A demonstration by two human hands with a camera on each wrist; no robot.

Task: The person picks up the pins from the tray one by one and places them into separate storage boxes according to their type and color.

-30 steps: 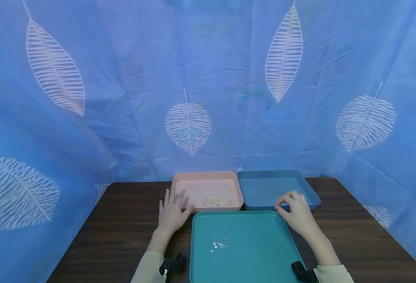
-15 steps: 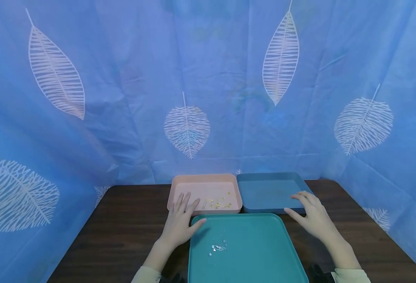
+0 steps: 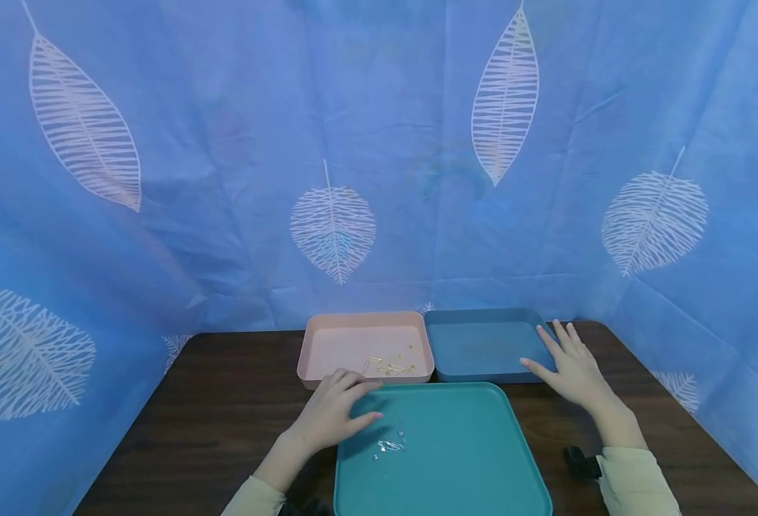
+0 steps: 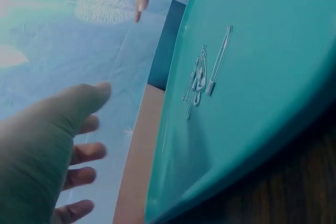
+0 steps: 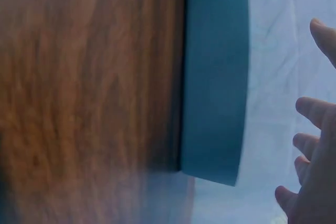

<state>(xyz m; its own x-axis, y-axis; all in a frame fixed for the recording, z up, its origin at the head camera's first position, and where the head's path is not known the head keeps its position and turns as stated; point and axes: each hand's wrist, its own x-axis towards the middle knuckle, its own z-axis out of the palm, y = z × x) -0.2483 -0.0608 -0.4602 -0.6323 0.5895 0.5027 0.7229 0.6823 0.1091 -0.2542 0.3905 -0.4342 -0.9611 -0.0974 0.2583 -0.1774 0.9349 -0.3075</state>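
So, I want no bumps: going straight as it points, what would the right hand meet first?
Probably the blue tray; depth is unclear, so the right hand might pass above, toward the curtain.

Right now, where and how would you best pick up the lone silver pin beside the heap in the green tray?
Probably pinch the pin by its clasp with the left hand, from above and the side away from the heap. The clasp is the broad end of a thin shape, nearer that hand; the pin lies low on the tray.
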